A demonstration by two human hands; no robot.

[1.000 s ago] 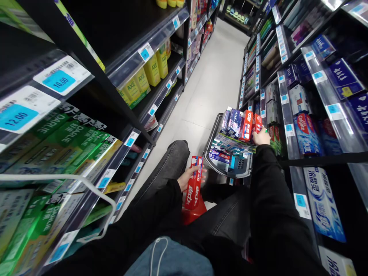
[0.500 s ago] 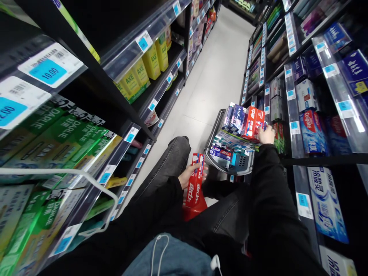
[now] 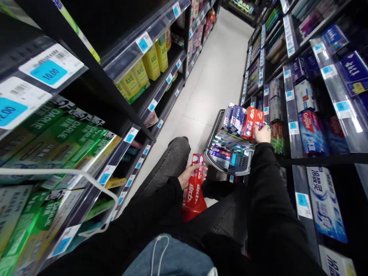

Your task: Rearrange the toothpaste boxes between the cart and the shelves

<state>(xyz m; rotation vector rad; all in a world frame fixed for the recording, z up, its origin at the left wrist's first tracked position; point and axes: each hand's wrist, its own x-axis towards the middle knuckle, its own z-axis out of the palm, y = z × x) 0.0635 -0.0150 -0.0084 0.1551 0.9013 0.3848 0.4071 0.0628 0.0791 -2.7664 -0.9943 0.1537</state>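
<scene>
My left hand (image 3: 188,175) is closed around red toothpaste boxes (image 3: 194,189) with white lettering, held side by side above my lap. My right hand (image 3: 262,134) is at the right end of the shopping basket (image 3: 211,143), its fingers closed on a red toothpaste box (image 3: 252,122) on top of the pile. Blue toothpaste boxes (image 3: 237,116) stand left of that red box. Lower in the basket lies a dark blue and red box (image 3: 220,152). The fingertips of my right hand are partly hidden.
Shelves with green toothpaste boxes (image 3: 54,142) and yellow AXE packs (image 3: 151,63) line the left. On the right are shelves with Colgate boxes (image 3: 312,132). A red object (image 3: 195,211) is between my legs. The pale aisle floor (image 3: 212,65) runs ahead.
My right hand has shifted slightly left, further over the red box on the pile. My left hand and its boxes have stayed in place.
</scene>
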